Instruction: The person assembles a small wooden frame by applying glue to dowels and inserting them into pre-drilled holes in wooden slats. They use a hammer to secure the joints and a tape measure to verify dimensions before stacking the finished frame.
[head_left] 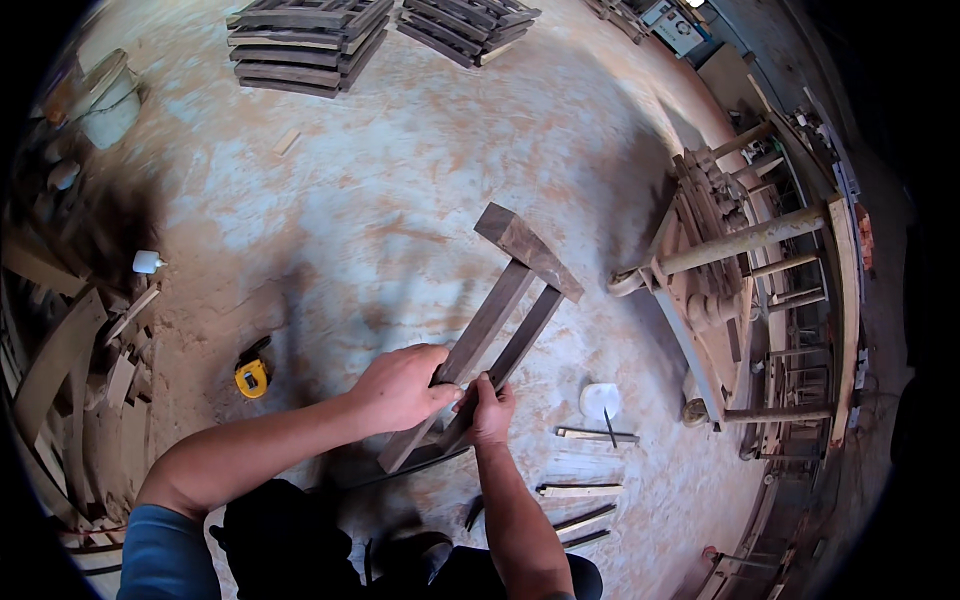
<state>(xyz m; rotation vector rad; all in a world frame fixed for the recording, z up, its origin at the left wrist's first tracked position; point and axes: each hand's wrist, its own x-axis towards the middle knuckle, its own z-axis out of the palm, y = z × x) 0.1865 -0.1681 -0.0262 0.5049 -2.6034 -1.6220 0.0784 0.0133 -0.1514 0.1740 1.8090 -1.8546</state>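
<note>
Both hands grip a dark wooden frame held slantwise over the floor. Two parallel rails of this wooden frame (pixel 488 318) run up to a thicker crosspiece (pixel 528 250) at the far end. My left hand (pixel 400 388) is closed round the left rail, thumb toward the gap. My right hand (pixel 488 412) grips the right rail, its thumb lying along the wood. The two hands are close together near the frame's lower part. Where the near end meets other dark pieces is partly hidden by my hands.
On the floor lie a yellow tape measure (pixel 252 378), a white bottle (pixel 147 262) and several thin wood strips (pixel 580 490) beside a white container (pixel 600 401). Stacked dark frames (pixel 290 75) stand far off. A wheeled cart (pixel 745 240) with wooden parts is at right; wood offcuts (pixel 120 380) lie left.
</note>
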